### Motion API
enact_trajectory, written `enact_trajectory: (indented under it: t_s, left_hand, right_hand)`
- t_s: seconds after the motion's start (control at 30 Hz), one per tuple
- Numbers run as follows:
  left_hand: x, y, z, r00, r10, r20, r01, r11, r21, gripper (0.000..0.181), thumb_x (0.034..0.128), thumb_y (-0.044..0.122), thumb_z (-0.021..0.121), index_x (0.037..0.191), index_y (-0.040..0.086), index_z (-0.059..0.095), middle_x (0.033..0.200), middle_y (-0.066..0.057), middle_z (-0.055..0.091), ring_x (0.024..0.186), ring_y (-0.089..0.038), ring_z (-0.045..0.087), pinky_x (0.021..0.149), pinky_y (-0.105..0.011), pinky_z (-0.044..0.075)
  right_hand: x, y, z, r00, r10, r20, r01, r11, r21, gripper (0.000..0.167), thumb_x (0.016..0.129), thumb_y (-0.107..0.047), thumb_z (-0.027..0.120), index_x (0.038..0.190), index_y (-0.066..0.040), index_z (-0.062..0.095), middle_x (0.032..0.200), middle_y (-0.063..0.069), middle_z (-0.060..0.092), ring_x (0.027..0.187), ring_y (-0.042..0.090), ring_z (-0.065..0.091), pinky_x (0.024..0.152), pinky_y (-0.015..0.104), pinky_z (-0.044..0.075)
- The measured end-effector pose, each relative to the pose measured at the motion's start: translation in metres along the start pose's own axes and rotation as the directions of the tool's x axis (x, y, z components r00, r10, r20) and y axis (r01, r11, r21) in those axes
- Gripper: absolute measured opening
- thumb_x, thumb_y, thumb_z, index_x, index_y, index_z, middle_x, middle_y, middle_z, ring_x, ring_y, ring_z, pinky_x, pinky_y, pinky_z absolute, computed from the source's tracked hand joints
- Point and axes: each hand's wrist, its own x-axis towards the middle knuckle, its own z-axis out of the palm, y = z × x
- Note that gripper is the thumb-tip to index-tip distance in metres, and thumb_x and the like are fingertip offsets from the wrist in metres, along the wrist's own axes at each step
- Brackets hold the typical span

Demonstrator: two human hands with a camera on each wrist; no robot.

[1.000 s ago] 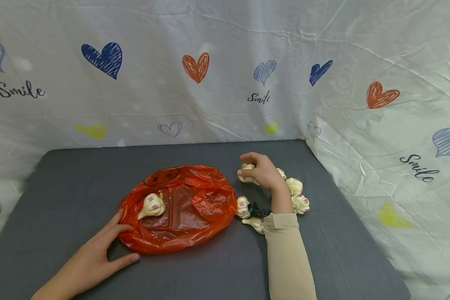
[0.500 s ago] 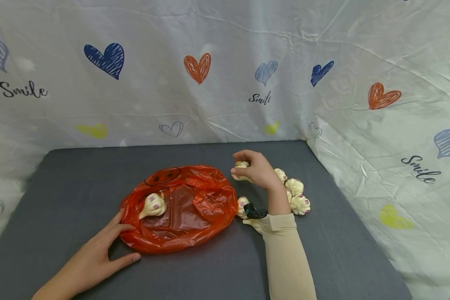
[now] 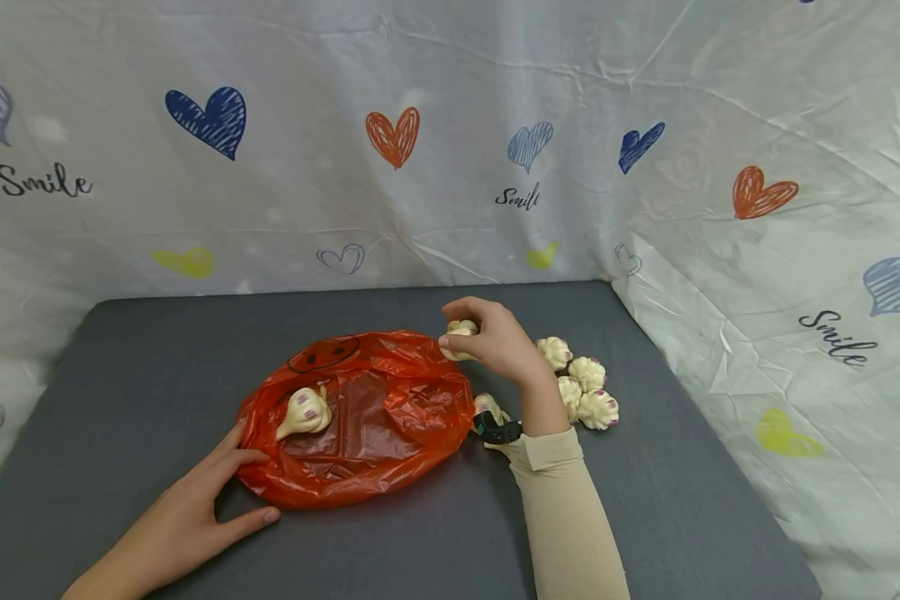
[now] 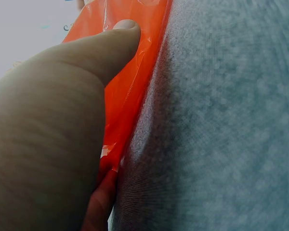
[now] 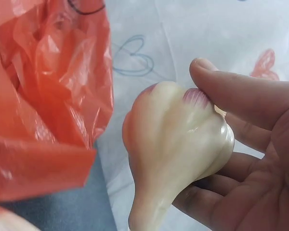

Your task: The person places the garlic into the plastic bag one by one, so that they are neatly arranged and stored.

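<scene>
A red plastic bag [image 3: 360, 492] lies with its mouth spread wide, and one garlic bulb [image 3: 305, 412] rests inside at its left. My left hand [image 3: 187, 508] touches the bag's left rim with its fingers extended and the thumb apart; the left wrist view shows the thumb [image 4: 101, 53] in front of the red plastic. At the bag's far right edge, my right hand [image 3: 498, 342] grips another garlic bulb [image 3: 459, 340] between thumb and fingers. The right wrist view shows that held bulb [image 5: 173, 134] up close, purple-tinged at its cloves, with its stem pointing down.
Several garlic bulbs [image 3: 588, 373] cluster on the grey table [image 3: 690, 517] right of my right forearm. Beside the bag's right edge, one more bulb [image 3: 490, 407] lies partly behind the black wrist strap [image 3: 497, 428]. A white curtain with printed hearts [image 3: 392, 137] hangs behind the table.
My right hand has moved left with the garlic bulb, from above the table to the bag's right edge. More of the clustered bulbs show now. The left hand and bag stay put.
</scene>
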Motion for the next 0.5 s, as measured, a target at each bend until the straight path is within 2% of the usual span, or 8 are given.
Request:
enact_trajectory:
  t_s: [0.13, 0.4, 0.5]
  left_hand:
    - [0.000, 0.001, 0.001, 1.000, 0.005, 0.003, -0.005, 1.000, -0.004, 0.066, 0.0896, 0.069, 0.081, 0.139, 0.029, 0.063, 0.176, -0.027, 0.026, 0.151, -0.058, 0.039, 0.102, -0.079, 0.046]
    - [0.000, 0.000, 0.001, 1.000, -0.001, 0.008, 0.001, 1.000, -0.005, 0.066, 0.0892, 0.070, 0.081, 0.138, 0.028, 0.063, 0.175, -0.027, 0.027, 0.152, -0.058, 0.039, 0.102, -0.079, 0.046]
    - [0.000, 0.000, 0.000, 1.000, -0.005, 0.009, 0.005, 1.000, 0.001, 0.067, 0.0893, 0.070, 0.080, 0.139, 0.028, 0.063, 0.175, -0.028, 0.026, 0.151, -0.058, 0.039, 0.102, -0.079, 0.046]
  right_hand:
    - [0.000, -0.004, 0.006, 1.000, -0.021, 0.004, 0.021, 1.000, -0.002, 0.046, 0.099, -0.024, 0.085, 0.141, -0.011, 0.070, 0.135, 0.014, 0.071, 0.098, 0.021, 0.072, 0.084, 0.041, 0.062]
    - [0.002, -0.017, 0.024, 0.998, -0.057, 0.038, 0.056, 0.998, 0.008, 0.042, 0.100, -0.023, 0.084, 0.139, -0.013, 0.072, 0.130, 0.006, 0.071, 0.099, 0.021, 0.071, 0.081, 0.036, 0.063]
    - [0.002, -0.021, 0.028, 0.996, -0.071, 0.045, 0.071, 0.997, 0.000, 0.040, 0.101, -0.023, 0.084, 0.138, -0.013, 0.072, 0.131, 0.008, 0.071, 0.100, 0.021, 0.070, 0.082, 0.036, 0.062]
